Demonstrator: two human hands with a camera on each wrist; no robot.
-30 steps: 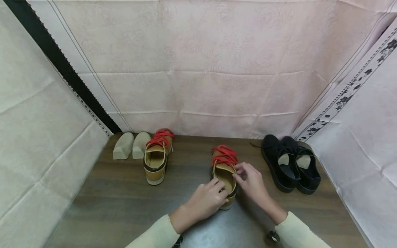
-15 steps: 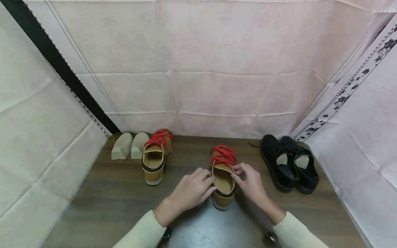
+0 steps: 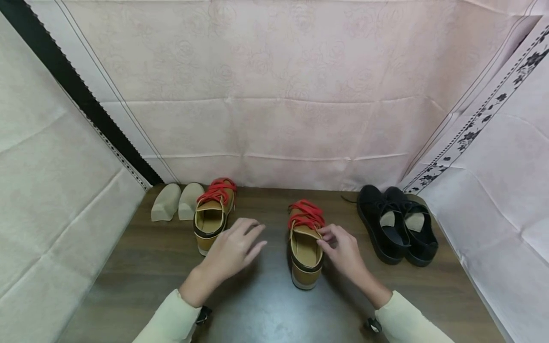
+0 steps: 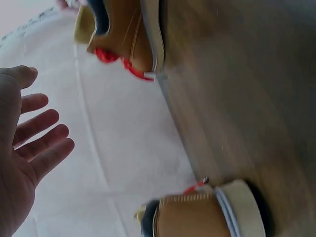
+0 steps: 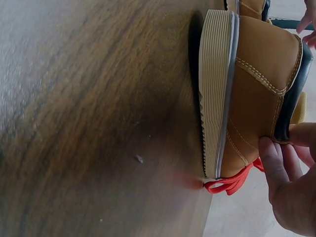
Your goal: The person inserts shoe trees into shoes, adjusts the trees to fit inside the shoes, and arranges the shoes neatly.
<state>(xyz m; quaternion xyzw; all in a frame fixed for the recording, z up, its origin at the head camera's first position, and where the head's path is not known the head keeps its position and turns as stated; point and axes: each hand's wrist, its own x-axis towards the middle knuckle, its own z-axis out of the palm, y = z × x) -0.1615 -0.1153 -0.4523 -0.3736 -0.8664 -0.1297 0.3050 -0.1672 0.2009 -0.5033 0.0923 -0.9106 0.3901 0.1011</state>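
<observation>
A tan shoe with red laces (image 3: 305, 276) stands in the middle of the wooden surface, heel toward me. My right hand (image 3: 343, 250) pinches the right edge of its collar between thumb and fingers; the right wrist view shows fingertips on the tan side (image 5: 254, 89) just below the dark padded rim. My left hand (image 3: 231, 247) is off that shoe, in the air with fingers loosely extended and nothing in them. It overlaps the heel of a second tan shoe with red laces (image 3: 211, 206) at the left. In the left wrist view the fingers (image 4: 44, 140) are spread apart.
Two pale, rounded shoe-shaped inserts (image 3: 166, 204) stand at the back left, beside the second tan shoe. Black lace-up shoes (image 3: 379, 238) with pale pieces inside stand at the right. White patterned cloth (image 3: 274, 128) hangs behind and along both sides.
My left hand has let go of the middle shoe and moved left toward the other tan shoe, its fingers opening. My right hand keeps its pinch on the collar.
</observation>
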